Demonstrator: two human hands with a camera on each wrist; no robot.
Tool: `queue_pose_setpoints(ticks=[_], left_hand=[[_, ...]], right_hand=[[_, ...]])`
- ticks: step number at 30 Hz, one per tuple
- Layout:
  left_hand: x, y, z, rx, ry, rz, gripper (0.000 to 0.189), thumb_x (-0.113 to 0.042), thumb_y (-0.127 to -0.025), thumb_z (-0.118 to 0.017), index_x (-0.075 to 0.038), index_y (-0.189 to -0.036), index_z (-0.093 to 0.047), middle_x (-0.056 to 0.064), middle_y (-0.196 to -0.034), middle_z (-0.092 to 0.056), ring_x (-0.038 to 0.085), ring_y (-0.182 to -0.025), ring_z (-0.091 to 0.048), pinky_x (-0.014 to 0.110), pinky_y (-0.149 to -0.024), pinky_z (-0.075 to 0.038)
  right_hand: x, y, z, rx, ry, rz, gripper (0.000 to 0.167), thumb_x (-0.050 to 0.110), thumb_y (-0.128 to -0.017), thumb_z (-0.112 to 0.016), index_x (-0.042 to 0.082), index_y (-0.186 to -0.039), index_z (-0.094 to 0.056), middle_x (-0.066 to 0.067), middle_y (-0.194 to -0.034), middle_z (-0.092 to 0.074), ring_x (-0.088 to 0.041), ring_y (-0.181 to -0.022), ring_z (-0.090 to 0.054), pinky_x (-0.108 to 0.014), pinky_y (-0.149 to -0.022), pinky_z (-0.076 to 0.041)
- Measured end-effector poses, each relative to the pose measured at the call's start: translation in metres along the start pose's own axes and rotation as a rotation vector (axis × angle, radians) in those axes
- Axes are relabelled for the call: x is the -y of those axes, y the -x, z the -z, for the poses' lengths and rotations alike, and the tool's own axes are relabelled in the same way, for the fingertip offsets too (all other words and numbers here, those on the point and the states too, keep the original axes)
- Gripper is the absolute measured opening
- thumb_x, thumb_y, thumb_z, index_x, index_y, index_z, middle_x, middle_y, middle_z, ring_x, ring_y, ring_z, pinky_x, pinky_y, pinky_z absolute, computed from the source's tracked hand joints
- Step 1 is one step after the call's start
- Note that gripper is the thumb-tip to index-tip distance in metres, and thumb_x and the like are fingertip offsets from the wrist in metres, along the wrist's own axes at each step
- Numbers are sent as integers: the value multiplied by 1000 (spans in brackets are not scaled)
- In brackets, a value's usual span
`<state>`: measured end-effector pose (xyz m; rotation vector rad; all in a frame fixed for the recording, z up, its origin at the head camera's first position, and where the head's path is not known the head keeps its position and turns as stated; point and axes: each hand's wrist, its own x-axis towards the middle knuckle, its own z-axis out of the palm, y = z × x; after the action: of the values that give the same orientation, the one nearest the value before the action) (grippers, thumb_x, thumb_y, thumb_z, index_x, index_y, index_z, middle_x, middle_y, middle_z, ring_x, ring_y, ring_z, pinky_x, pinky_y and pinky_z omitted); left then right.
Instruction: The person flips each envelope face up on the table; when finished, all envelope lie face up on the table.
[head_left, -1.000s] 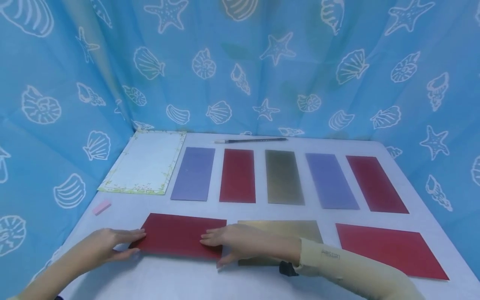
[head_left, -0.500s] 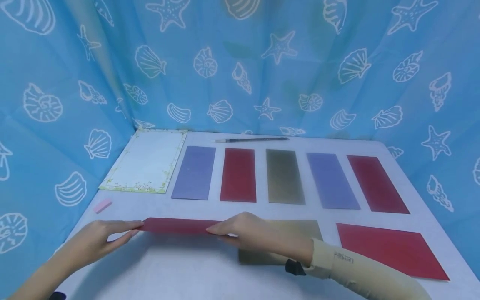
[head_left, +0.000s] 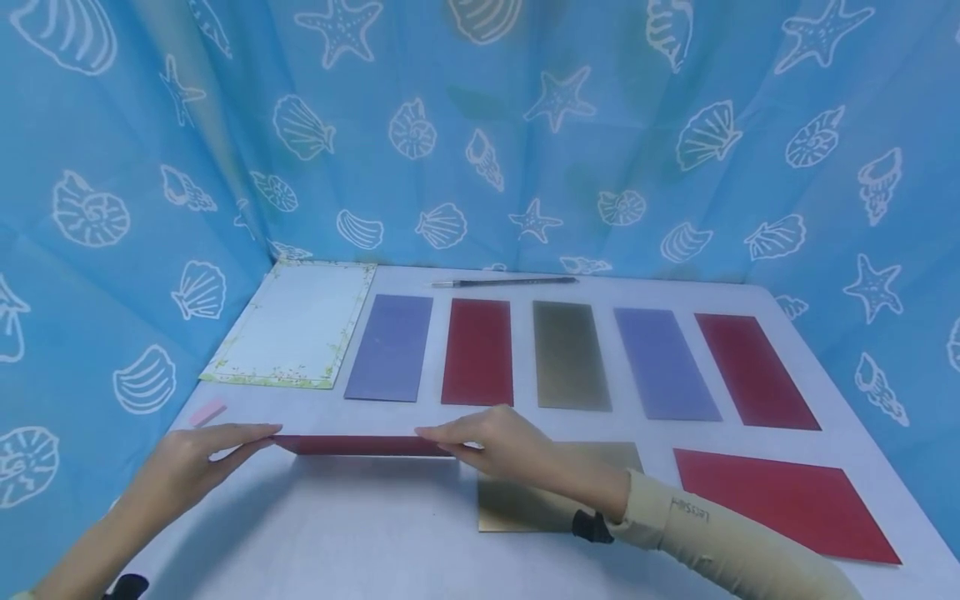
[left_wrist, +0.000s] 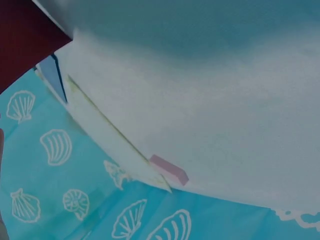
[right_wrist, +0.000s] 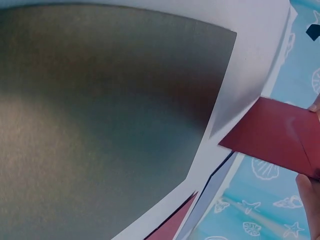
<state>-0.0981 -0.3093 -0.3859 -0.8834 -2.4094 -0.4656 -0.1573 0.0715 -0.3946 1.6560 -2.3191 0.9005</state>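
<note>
Both hands grasping: left hand pinches one short end of the held red card between thumb and fingers, right hand pinches the other end. Landmark below: front gold card, flat on the white tabletop.

Held red card is just left of front gold card, raised off the tabletop, tilted, near edge-on from the head. Right wrist view shows a crease on it by the left fingers. Shadow on the tabletop, left of front gold card. Right forearm, in a beige sleeve, passes over front gold card.

Front red card: flat, right of front gold card, apart from it.

Back row, behind front gold card, left to right: first lilac card behind-left; back red card behind its left edge; back gold card straight behind; second lilac card behind-right; end red card farther right.

Pink block: well left of it. Bordered white sheet: far behind-left. Brush: behind it, past the back row. Blue shell-print curtain: farthest behind.
</note>
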Motion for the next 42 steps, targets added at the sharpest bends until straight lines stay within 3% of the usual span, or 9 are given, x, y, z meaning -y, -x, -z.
queue_pose_setpoints(ticks=[4,11,13,15,18,23,29,36,42], left_hand=[[-1,-3,3,-2,-5,30,62,-57,-97,-35,-12,-101,-77,-1,-90,-74,15,-78,-71,6,-88,-37],[-2,-8,13,29,17,88,61,-57,-92,-39,-10,-99,-77,1,-89,-74,21,-78,-72,7,-91,-29],[-1,-9,16,51,6,108,39,-47,-88,-62,-12,-98,-77,-1,-88,-74,19,-77,-72,7,-91,-30],[1,-11,17,83,4,126,24,-28,-79,-79,-12,-96,-77,-2,-86,-74,17,-75,-71,8,-84,-41],[5,-14,17,159,4,176,38,0,-61,-88,-13,-95,-78,-5,-85,-73,12,-74,-70,16,-70,-52],[15,-18,10,256,45,237,31,-3,-68,-85,-11,-97,-77,-4,-87,-73,13,-78,-70,28,-64,-57],[25,-18,-1,260,72,238,35,-1,-66,-86,-9,-99,-77,-2,-91,-73,19,-83,-70,32,-66,-58],[38,-19,-13,323,225,319,40,2,-71,-82,-5,-109,-73,7,-103,-71,22,-89,-69,36,-71,-57],[52,-17,-26,345,297,283,37,3,-72,-81,-4,-108,-73,9,-105,-70,17,-88,-67,29,-71,-57]], right_hand=[[-1,-1,2,-24,-54,-17,44,-1,-82,-74,7,-124,-66,-2,-114,-69,-7,-107,-62,-13,-84,-47],[1,-6,4,-22,-146,-65,38,2,-84,-73,6,-122,-67,-2,-108,-71,-4,-100,-65,-11,-78,-49],[2,-8,5,-16,-182,-99,37,3,-85,-73,6,-121,-68,-2,-106,-72,-3,-96,-66,-11,-74,-50],[2,-10,4,-11,-201,-124,36,4,-85,-73,8,-121,-69,-3,-103,-73,-2,-92,-67,-12,-69,-50],[-1,-12,1,5,-212,-145,35,4,-85,-73,8,-119,-70,-3,-100,-73,-2,-89,-67,-12,-67,-51],[-10,-16,-3,31,-148,-157,36,4,-83,-75,8,-119,-70,-3,-96,-73,-5,-87,-67,-11,-71,-50],[-18,-20,-6,66,-45,-139,36,9,-85,-75,9,-120,-69,-2,-104,-72,-8,-94,-67,-12,-79,-49],[-31,-24,-10,137,-52,-201,36,12,-85,-75,10,-120,-69,-1,-108,-71,-7,-98,-67,-12,-81,-48],[-42,-27,-16,246,-53,-286,36,14,-85,-75,12,-120,-69,2,-107,-72,-4,-97,-66,-11,-81,-48]])
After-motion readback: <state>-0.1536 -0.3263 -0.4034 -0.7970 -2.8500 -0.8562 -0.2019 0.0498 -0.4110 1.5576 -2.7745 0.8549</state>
